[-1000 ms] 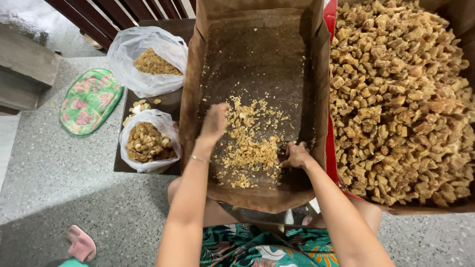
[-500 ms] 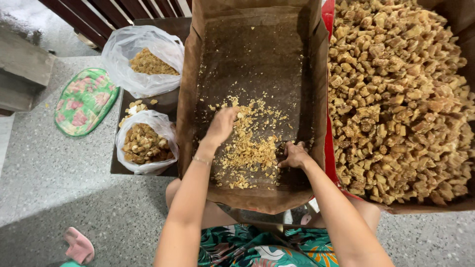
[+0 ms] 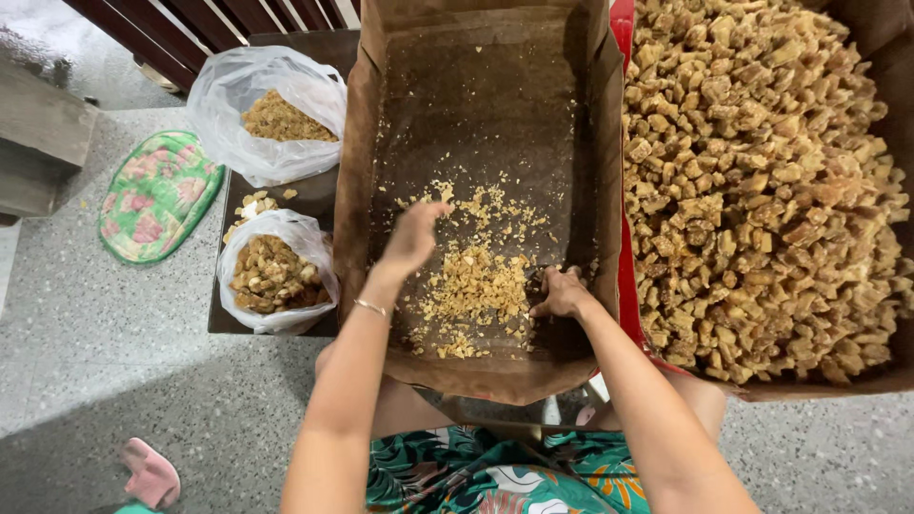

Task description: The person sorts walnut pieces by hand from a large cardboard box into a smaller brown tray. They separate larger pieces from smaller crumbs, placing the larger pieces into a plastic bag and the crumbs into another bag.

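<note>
A brown paper-lined box [image 3: 362,162] sits in front of me with a patch of small golden crumbs and bits [image 3: 476,276] on its floor. My left hand [image 3: 411,238] is inside the box, fingers curled together over the left edge of the crumbs; whether it holds any I cannot tell. My right hand [image 3: 560,293] rests low at the right side of the pile, fingers closed against the box floor, possibly on a small dark object. A thin bracelet is on my left wrist.
A larger box [image 3: 762,190] at right is heaped with brown chunks. Two clear plastic bags of pieces, one at the back [image 3: 271,114] and one in front [image 3: 276,271], stand on a dark board at left. A flowered mat [image 3: 157,195] and a pink slipper [image 3: 150,473] lie on the speckled floor.
My left hand has drawn back toward me and slightly left across the crumbs. My right hand has stayed in place.
</note>
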